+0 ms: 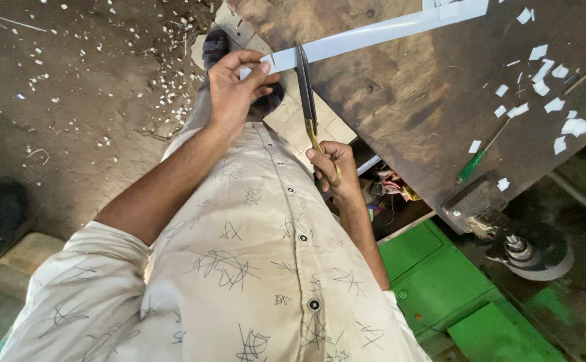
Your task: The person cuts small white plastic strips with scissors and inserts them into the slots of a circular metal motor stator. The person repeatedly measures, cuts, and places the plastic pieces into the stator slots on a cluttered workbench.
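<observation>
In the head view, the left hand (236,84) pinches the free end of a long white flat strip (373,33) between thumb and fingers, at about 11 o'clock from the middle of the picture. The right hand (333,167) is closed around the brass-coloured handles of long dark-bladed scissors (305,87), just right of the middle. The blades point up toward 12 o'clock and cross the strip close beside the left fingers; I cannot tell how far the blades are apart.

The strip runs from the left hand toward 1 o'clock, over the edge of a worn brown wooden worktable (427,100). On this table, at about 2 o'clock, lie many small white cut pieces (548,87) and a green-handled screwdriver (474,164). A grey metal vise (481,211) is fixed at the table edge at 4 o'clock, and a green metal cabinet (440,281) stands below it. More white scraps are spread on the dark floor (72,100) at 10 o'clock.

In my judgement the main risk is to the left fingertips, because the blades stand so near to them; a small slip of the strip could bring a finger into the cut. Also the strip hangs partly free, so it may twist and the cut may go crooked.
</observation>
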